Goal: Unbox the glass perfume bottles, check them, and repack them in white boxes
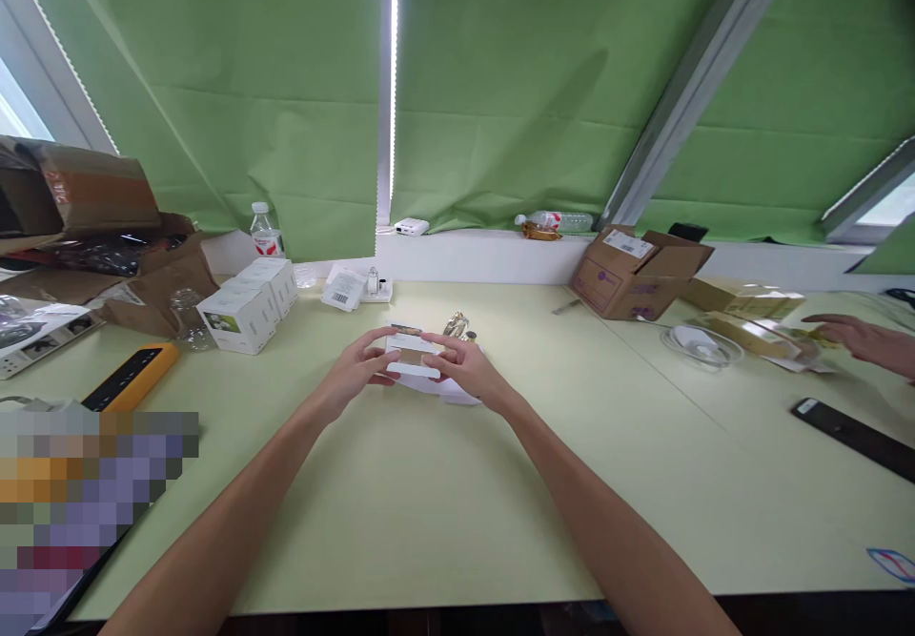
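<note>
A small white box [410,369] with a brown panel is held between my two hands, just above the table [400,502]. My left hand [355,369] grips its left end, thumb in front and fingers along the top and beneath. At the other end my right hand [468,369] holds it the same way. Flat white paper [461,398] lies under and behind the hands. Just beyond the box is a shiny gold-coloured object [456,325], partly hidden and too small to name. What is inside the box does not show.
White boxes [243,317] stand at left near a clear bottle [187,317] and an orange-black power strip [132,379]. A cardboard box [629,278] sits back right. Another person's hand [862,340] reaches over yellow boxes [747,331]; a dark flat bar [854,436] lies nearer.
</note>
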A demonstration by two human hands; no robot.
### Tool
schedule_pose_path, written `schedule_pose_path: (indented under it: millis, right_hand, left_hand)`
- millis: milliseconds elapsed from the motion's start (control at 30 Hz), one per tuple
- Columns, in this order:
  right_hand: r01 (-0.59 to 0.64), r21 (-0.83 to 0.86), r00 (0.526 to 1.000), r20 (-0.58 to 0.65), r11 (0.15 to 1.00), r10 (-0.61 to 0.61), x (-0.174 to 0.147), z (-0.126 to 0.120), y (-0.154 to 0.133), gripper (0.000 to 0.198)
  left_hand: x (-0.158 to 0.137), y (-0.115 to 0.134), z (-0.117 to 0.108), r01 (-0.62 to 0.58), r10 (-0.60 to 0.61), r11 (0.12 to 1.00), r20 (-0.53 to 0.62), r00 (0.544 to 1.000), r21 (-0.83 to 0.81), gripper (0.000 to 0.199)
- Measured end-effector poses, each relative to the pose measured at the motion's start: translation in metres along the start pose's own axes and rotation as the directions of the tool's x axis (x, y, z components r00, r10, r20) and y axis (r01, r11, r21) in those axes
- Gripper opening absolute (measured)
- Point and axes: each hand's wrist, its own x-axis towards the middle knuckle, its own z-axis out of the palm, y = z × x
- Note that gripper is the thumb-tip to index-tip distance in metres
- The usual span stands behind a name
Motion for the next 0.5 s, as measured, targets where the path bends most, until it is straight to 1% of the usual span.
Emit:
schedule_pose_path:
  millis: [167,367,500]
  right_hand:
    - [0.003,0.045,1.000,-0.001,0.999,-0.002,-0.0008,-0.0005,-0.0003,0.067]
    - [-0.014,0.007,1.000,-0.012,1.000,0.014,-0.0015,0.0003,-0.0008,0.066]
    - [-0.018,0.011,1.000,0.000,1.000,0.018,-0.0021,0.0003,-0.0004,0.066]
  left_hand:
    - [-0.0003,-0.0001,0.0002,0.006,-0.006,1.000,-0.003,1.000,0.011,0.057]
    - [-0.0015,-0.0004,0.0006,-0.001,0.002,1.000,-0.003,1.000,0.015,0.057]
    - [-0.0022,-0.0008,0.0002,-0.003,0.003,1.000,0.012,1.000,0.026,0.059]
